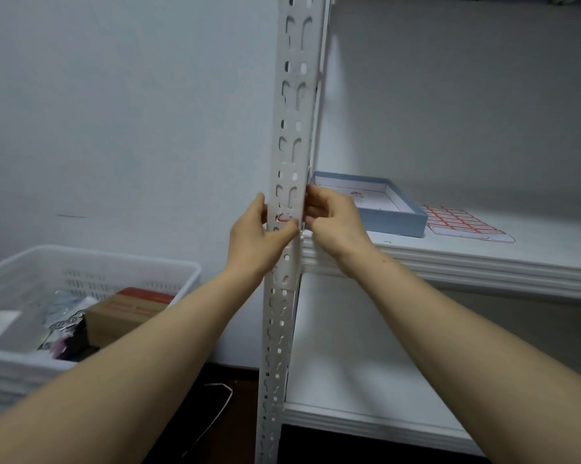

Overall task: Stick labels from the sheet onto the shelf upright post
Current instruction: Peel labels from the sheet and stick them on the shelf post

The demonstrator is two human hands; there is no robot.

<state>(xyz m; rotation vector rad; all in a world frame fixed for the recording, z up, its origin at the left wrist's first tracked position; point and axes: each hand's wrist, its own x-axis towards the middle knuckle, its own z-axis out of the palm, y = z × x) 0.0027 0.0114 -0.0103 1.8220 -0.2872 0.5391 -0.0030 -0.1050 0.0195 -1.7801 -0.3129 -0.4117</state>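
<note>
The white slotted upright post (pixel 291 128) of the shelf runs top to bottom through the middle of the view. A small white label with a red border (pixel 283 218) lies on the post's front face. My left hand (pixel 257 236) wraps the post from the left, its thumb pressed across the front just below the label. My right hand (pixel 332 219) holds the post's right edge at the same height, fingers curled by the label. The label sheet (pixel 463 222), rows of red-bordered stickers, lies flat on the shelf board to the right.
A shallow light-blue box lid (pixel 406 219) sits on the shelf board (pixel 483 259) next to the sheet. A white plastic basket (pixel 81 262) with a cardboard box and packets stands at the lower left. A lower shelf board (pixel 349 380) and dark floor lie below.
</note>
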